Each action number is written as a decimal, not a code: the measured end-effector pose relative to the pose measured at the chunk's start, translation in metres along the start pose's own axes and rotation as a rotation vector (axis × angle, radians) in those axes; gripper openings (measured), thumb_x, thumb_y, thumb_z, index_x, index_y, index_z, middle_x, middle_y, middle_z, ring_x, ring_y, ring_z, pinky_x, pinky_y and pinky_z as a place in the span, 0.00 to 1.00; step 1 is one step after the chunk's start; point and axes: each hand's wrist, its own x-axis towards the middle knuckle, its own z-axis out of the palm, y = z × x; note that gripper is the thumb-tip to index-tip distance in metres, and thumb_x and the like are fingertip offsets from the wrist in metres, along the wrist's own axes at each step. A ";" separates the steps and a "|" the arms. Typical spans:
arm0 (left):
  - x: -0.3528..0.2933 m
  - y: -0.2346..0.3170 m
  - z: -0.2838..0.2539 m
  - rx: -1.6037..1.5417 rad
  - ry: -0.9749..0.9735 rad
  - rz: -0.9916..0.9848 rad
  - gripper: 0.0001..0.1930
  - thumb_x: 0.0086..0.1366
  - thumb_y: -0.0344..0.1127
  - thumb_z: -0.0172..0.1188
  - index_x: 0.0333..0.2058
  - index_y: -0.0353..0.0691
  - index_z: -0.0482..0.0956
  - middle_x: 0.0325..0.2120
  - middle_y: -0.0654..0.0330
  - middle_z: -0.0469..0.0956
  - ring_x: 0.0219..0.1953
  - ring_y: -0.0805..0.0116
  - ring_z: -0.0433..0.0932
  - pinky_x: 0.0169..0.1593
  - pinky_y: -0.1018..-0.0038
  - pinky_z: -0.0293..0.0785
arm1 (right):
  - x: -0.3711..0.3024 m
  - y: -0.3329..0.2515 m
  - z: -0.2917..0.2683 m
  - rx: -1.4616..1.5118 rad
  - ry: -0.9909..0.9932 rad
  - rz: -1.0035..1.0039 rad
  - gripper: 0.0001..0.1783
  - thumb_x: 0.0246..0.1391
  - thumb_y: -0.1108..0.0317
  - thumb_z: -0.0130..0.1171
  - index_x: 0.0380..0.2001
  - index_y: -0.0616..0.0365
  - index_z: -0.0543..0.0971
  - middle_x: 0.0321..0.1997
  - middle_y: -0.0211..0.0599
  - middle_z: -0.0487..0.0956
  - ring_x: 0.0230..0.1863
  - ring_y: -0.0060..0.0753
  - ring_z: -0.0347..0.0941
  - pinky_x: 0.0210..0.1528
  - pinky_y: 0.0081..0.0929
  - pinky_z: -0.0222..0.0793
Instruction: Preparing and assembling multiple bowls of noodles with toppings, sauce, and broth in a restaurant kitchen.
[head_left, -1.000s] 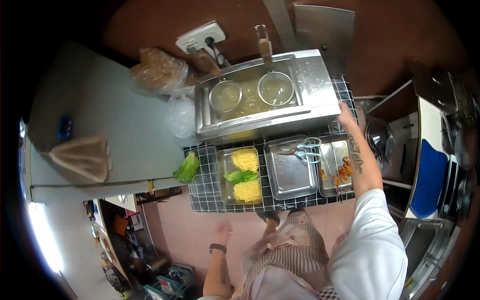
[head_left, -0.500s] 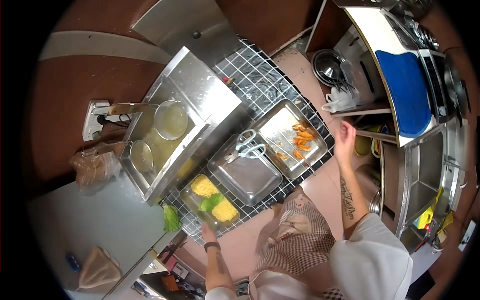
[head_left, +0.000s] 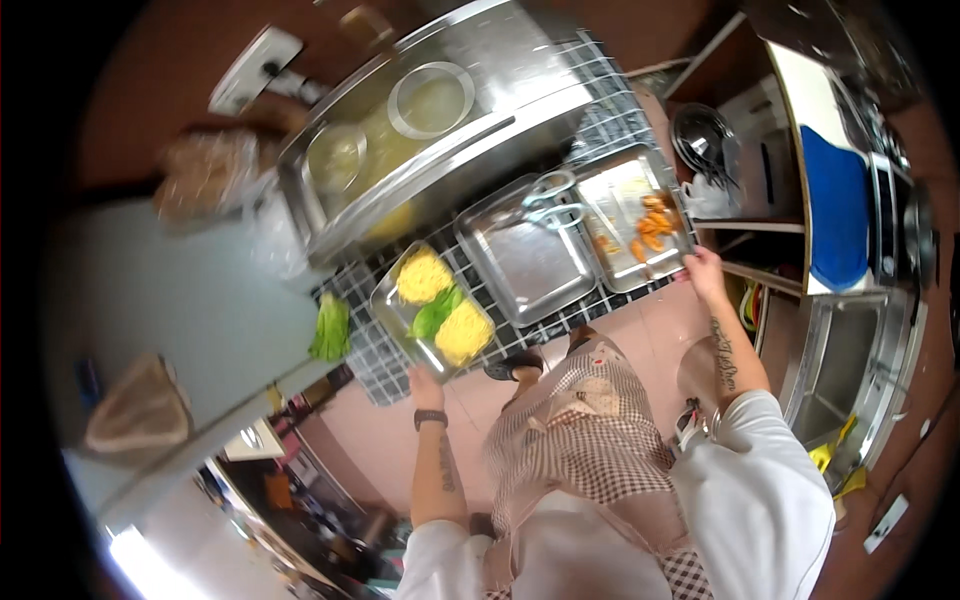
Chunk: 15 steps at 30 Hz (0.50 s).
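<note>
My left hand (head_left: 425,388) grips the near end of a tray (head_left: 385,305) with two yellow noodle cakes (head_left: 464,334) and a green leaf (head_left: 436,311) between them. Its fingers are partly hidden by the rim. At the near right corner of a steel tray (head_left: 622,215), my right hand (head_left: 704,270) is closed on the rim. Orange-brown cooked pieces (head_left: 655,225) lie inside that tray. Between the two stands another steel tray (head_left: 525,270), with light-blue-handled scissors (head_left: 553,214) across its far right corner.
Behind the trays stands a steel vat of cloudy liquid (head_left: 378,150) with two round strainers (head_left: 431,100). Leafy greens (head_left: 331,328) lie by the grey counter (head_left: 250,330) at left, where a cloth (head_left: 142,408) rests. A white-topped cabinet with a blue mat (head_left: 836,205) is at right.
My view has turned and shifted, so the trays appear higher. My right hand has come from above the floor beside the trays to the right tray's corner. The left stays at the noodle tray.
</note>
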 end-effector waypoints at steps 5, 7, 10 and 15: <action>-0.068 0.011 -0.030 -0.158 0.129 -0.107 0.26 0.74 0.42 0.44 0.59 0.23 0.64 0.56 0.37 0.70 0.59 0.45 0.68 0.62 0.61 0.61 | -0.076 -0.030 -0.045 -0.145 0.024 -0.058 0.15 0.59 0.70 0.50 0.45 0.67 0.80 0.28 0.34 0.80 0.20 0.24 0.75 0.23 0.20 0.73; -0.085 0.004 -0.058 -0.330 0.036 -0.093 0.31 0.74 0.46 0.45 0.63 0.23 0.61 0.60 0.40 0.69 0.62 0.52 0.67 0.66 0.66 0.59 | -0.112 -0.041 -0.066 -0.141 0.063 -0.032 0.15 0.60 0.70 0.49 0.44 0.68 0.79 0.26 0.36 0.80 0.18 0.26 0.76 0.21 0.22 0.75; -0.130 -0.068 -0.091 -0.468 0.123 -0.070 0.24 0.74 0.41 0.42 0.59 0.27 0.66 0.52 0.43 0.74 0.54 0.55 0.72 0.58 0.63 0.66 | -0.170 -0.068 -0.057 -0.192 0.075 -0.098 0.12 0.61 0.68 0.50 0.39 0.65 0.78 0.25 0.36 0.79 0.19 0.28 0.77 0.23 0.24 0.76; -0.180 -0.213 -0.145 -0.479 0.173 -0.138 0.29 0.74 0.43 0.43 0.63 0.22 0.59 0.60 0.34 0.67 0.64 0.44 0.66 0.65 0.60 0.62 | -0.291 -0.096 0.048 -0.248 0.040 -0.287 0.09 0.60 0.63 0.54 0.31 0.57 0.75 0.18 0.29 0.71 0.16 0.25 0.71 0.20 0.25 0.70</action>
